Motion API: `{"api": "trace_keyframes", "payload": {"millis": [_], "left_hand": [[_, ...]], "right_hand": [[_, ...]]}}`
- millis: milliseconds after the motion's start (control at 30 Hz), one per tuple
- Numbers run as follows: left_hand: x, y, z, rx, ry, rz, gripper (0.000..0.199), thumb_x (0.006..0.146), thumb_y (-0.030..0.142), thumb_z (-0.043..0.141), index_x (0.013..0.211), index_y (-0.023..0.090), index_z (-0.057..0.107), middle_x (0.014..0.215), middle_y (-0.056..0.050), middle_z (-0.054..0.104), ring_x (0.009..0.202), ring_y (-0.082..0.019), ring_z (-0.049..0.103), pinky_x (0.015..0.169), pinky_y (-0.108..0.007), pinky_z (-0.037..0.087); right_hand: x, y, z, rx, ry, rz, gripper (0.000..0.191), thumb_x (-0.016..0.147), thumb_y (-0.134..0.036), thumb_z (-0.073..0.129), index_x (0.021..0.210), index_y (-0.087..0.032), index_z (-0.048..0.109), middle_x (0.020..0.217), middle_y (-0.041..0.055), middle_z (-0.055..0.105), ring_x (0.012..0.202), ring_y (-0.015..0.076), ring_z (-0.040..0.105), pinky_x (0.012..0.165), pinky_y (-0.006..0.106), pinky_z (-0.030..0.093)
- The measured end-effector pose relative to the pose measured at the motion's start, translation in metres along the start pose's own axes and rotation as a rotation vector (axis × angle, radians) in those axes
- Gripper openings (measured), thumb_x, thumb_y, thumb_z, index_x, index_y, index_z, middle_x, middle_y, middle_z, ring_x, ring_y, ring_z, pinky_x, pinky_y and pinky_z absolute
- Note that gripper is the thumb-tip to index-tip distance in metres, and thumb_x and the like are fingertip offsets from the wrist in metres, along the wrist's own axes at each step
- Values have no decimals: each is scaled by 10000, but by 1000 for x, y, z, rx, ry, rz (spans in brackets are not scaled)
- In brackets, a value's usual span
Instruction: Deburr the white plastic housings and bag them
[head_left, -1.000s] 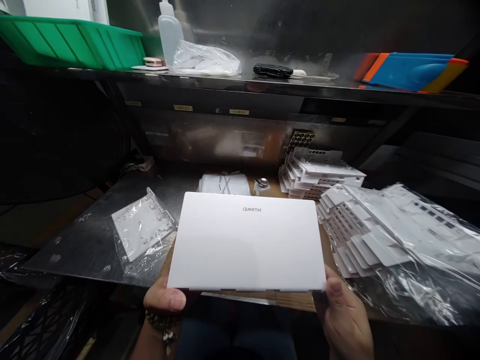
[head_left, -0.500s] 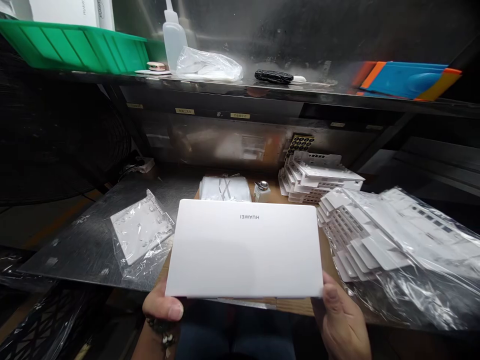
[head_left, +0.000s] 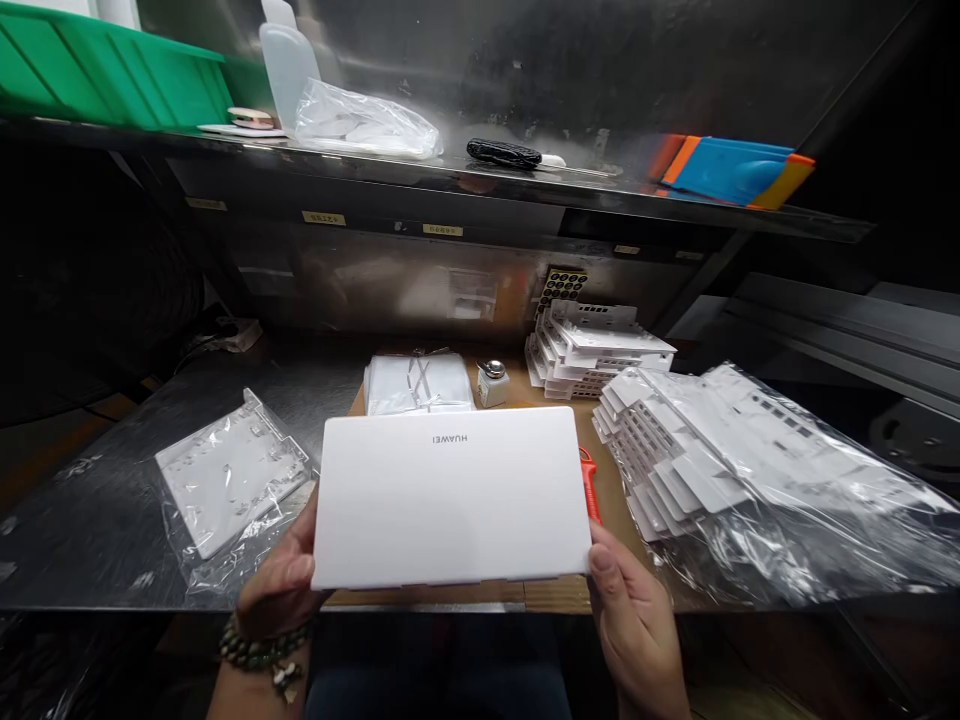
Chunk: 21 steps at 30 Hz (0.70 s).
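Note:
Between my two hands is a white plastic cover [head_left: 450, 510] with HUAWEI lettering, upside down from where I look. My left hand [head_left: 281, 580] grips its left edge near the lower corner, thumb at the front. The right edge is held by my right hand [head_left: 634, 610], its thumb on the corner; the fingers behind the cover are hidden. Part of a red-handled tool [head_left: 589, 485] shows just past the cover's right side. Behind the cover lie a pile of clear plastic bags [head_left: 416, 383] and a small white bottle with a metal top [head_left: 493, 383].
A bagged white part [head_left: 229, 470] lies left on the metal table [head_left: 90, 500]. White housings are stacked [head_left: 600, 345] at the back right, with more in a plastic bag [head_left: 750, 450]. The shelf [head_left: 375, 165] above holds a green bin [head_left: 112, 75] and a squeeze bottle [head_left: 289, 75].
The view has shifted to the right, so the surroundings sit further left. The cover stays in both hands, and the red-handled tool now shows beside it.

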<state>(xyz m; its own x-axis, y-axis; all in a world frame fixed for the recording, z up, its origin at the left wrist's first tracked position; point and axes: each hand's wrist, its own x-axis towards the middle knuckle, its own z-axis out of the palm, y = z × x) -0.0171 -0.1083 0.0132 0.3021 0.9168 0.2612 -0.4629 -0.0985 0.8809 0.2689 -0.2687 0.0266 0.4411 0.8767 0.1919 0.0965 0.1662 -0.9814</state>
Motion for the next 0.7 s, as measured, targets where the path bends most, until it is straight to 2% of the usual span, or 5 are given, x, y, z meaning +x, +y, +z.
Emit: {"api": "trace_keyframes", "payload": {"millis": [133, 267, 333, 467, 700], "left_hand": [[6, 23, -8, -9, 31, -294, 626, 802, 454, 757, 1393, 267, 673, 1077, -122, 817, 997, -434, 777, 899, -581, 651], [0, 56, 20, 12, 219, -456, 814, 779, 413, 843, 1522, 286, 538, 1223, -116, 790, 1062, -411, 763, 823, -444, 682], [-4, 70, 37, 10, 278, -480, 847, 788, 384, 851, 1552, 285, 498, 1275, -105, 774, 1116, -393, 747, 831, -382, 675], [-8, 85, 55, 8, 318, -478, 931, 743, 393, 885, 1568, 269, 471, 1314, -112, 758, 1146, -392, 735, 674, -282, 661], [-10, 90, 56, -3, 363, -468, 931, 692, 371, 919, 1528, 270, 521, 1269, -105, 779, 1150, -416, 730, 830, -376, 676]], "right_hand": [[2, 4, -3, -20, 1, 28, 375, 1035, -426, 567, 1349, -285, 718, 1263, 84, 776, 1179, 261, 741, 1010, 366, 609], [-1, 14, -9, 38, 13, 83, 394, 1022, -459, 584, 1326, -259, 736, 1276, 109, 767, 1200, 298, 730, 1026, 408, 603], [-2, 18, -11, 53, 38, 117, 399, 1017, -464, 595, 1325, -255, 738, 1310, 113, 751, 1238, 308, 709, 1055, 409, 584], [-4, 19, -13, 93, 55, 142, 405, 1009, -470, 605, 1319, -250, 744, 1326, 123, 740, 1233, 330, 710, 1035, 415, 596], [-5, 12, -14, 96, 21, 131, 407, 1016, -455, 592, 1331, -239, 734, 1258, 132, 770, 1179, 339, 737, 937, 412, 646]]}}
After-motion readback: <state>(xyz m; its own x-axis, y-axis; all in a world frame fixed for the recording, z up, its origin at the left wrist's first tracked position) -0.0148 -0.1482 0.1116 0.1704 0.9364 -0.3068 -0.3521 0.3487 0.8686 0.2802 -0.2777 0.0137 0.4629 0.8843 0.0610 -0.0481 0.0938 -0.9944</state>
